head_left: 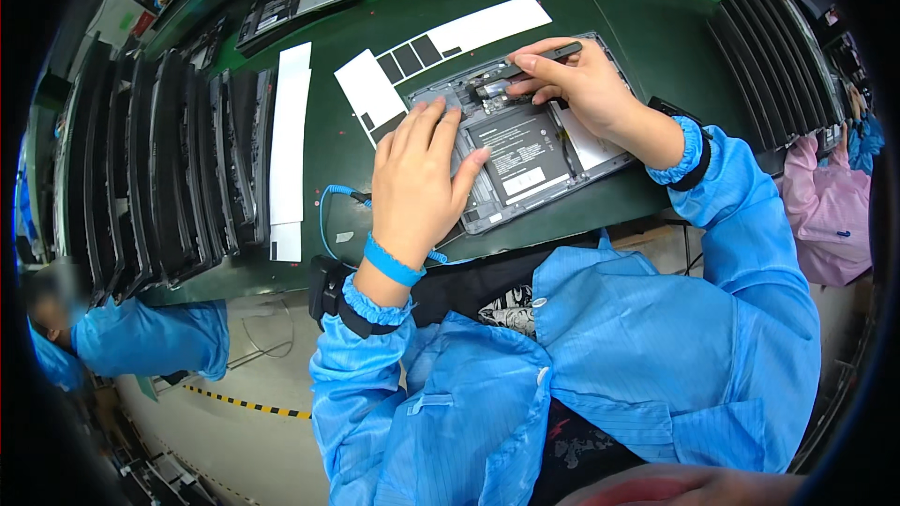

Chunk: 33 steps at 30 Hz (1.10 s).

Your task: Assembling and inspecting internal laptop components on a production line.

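Note:
An opened laptop base (pixel 487 211) lies at a slant on the green table in front of me, its inner parts showing. A flat black battery (pixel 516 155) fills its near middle. My left hand (pixel 419 159) rests over the laptop's left side, fingers stretched out and thumb apart, holding nothing. Above the far part of the laptop, my right hand (pixel 586 84) grips a slim black tool (pixel 553 52) between thumb and fingers. Its working end points left toward small parts beyond the battery; the exact contact is hidden. A blue wrist band (pixel 392 260) circles my left wrist.
Sheets with white and black pieces (pixel 487 28) lie behind the laptop; a white strip (pixel 291 141) lies left. Upright rows of laptop parts stand at left (pixel 159 159) and right (pixel 773 56). A blue coiled cord (pixel 323 215) runs near my left wrist. Other people sit nearby.

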Available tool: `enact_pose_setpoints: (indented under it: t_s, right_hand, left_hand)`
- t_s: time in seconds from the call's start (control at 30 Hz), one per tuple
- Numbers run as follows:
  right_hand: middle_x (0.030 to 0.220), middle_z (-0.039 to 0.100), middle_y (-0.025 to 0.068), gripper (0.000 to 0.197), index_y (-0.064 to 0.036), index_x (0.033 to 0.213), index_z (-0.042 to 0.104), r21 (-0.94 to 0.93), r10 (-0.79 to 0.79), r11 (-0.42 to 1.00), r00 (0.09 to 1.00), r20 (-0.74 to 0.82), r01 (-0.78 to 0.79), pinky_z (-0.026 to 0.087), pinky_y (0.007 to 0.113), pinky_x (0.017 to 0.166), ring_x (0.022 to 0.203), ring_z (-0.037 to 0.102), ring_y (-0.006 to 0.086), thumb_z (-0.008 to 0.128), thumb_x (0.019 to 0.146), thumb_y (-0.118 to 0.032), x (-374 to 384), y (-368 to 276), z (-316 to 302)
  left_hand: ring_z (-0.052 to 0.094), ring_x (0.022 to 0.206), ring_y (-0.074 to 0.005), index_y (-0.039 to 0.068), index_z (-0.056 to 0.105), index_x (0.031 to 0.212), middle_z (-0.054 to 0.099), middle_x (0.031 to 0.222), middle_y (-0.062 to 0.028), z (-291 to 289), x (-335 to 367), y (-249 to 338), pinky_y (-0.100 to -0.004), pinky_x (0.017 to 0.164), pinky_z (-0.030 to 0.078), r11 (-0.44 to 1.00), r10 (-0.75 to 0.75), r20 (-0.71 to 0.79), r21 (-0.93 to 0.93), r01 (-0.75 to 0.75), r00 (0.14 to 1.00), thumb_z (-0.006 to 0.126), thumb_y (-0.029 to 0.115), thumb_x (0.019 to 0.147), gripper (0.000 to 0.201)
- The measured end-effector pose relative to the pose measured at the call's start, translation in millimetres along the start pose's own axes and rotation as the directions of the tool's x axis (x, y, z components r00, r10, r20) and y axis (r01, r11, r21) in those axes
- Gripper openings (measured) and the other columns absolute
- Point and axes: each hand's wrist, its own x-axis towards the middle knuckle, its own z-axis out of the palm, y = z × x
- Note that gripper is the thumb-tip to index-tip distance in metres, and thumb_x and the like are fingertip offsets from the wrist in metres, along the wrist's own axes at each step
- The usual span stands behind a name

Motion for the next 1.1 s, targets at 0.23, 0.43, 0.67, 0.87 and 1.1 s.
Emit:
enact_pose_setpoints:
  t_s: [0.23, 0.43, 0.67, 0.87, 1.1]
  right_hand:
    - [0.099, 0.068, 0.0132, 0.028, 0.0028, 0.108, 0.064, 0.017, 0.036, 0.999, 0.999, -0.028, -0.035, 0.054, 0.024, 0.071, 0.088, 0.069, 0.0191, 0.064, 0.09, -0.019, 2, 5, -1]
    - [0.096, 0.068, 0.0133, 0.028, 0.0034, 0.106, 0.064, -0.002, 0.013, 1.0, 0.999, -0.041, -0.013, 0.055, 0.024, 0.072, 0.087, 0.069, 0.0183, 0.064, 0.09, -0.019, 2, 7, -2]
    - [0.095, 0.068, 0.0133, 0.027, 0.0037, 0.106, 0.064, 0.009, 0.01, 1.0, 1.0, -0.016, -0.01, 0.055, 0.024, 0.073, 0.086, 0.069, 0.0182, 0.064, 0.09, -0.019, 7, 13, -5]
    - [0.104, 0.066, 0.0137, 0.028, 0.0032, 0.109, 0.063, -0.007, -0.016, 1.0, 1.0, -0.016, 0.016, 0.055, 0.025, 0.076, 0.093, 0.067, 0.019, 0.063, 0.091, -0.018, 4, 11, 3]
    - [0.108, 0.065, 0.0112, 0.032, -0.0015, 0.116, 0.062, -0.02, -0.072, 0.997, 0.997, -0.02, 0.072, 0.055, 0.027, 0.076, 0.097, 0.066, 0.0202, 0.062, 0.092, -0.023, 7, -7, 14]
  left_hand:
    - [0.047, 0.124, -0.0333, 0.001, 0.055, 0.125, 0.051, 0.133, -0.015, 5, -2, 1, -0.0417, 0.101, 0.036, 0.999, -0.006, 0.065, 0.046, 0.003, 0.998, 0.062, 0.032, 0.087, 0.049]
    - [0.049, 0.12, -0.0326, 0.002, 0.056, 0.123, 0.052, 0.131, -0.014, 0, 7, 10, -0.0424, 0.098, 0.038, 0.999, -0.023, 0.093, 0.051, 0.018, 0.995, 0.062, 0.032, 0.087, 0.048]
    - [0.048, 0.117, -0.0312, 0.006, 0.057, 0.124, 0.053, 0.131, -0.0114, 13, 17, 18, -0.0431, 0.096, 0.038, 0.996, 0.048, 0.086, 0.068, -0.053, 0.995, 0.062, 0.038, 0.085, 0.051]
    - [0.046, 0.119, -0.0321, 0.004, 0.055, 0.126, 0.053, 0.132, -0.0113, 21, 15, 20, -0.0471, 0.098, 0.035, 0.969, 0.115, 0.069, 0.213, -0.128, 0.991, 0.06, 0.04, 0.085, 0.055]
    - [0.051, 0.115, -0.0327, 0.007, 0.057, 0.121, 0.057, 0.124, -0.0146, -4, 20, 5, -0.05, 0.097, 0.038, 0.982, 0.13, 0.031, 0.132, -0.133, 0.991, 0.062, 0.039, 0.083, 0.051]
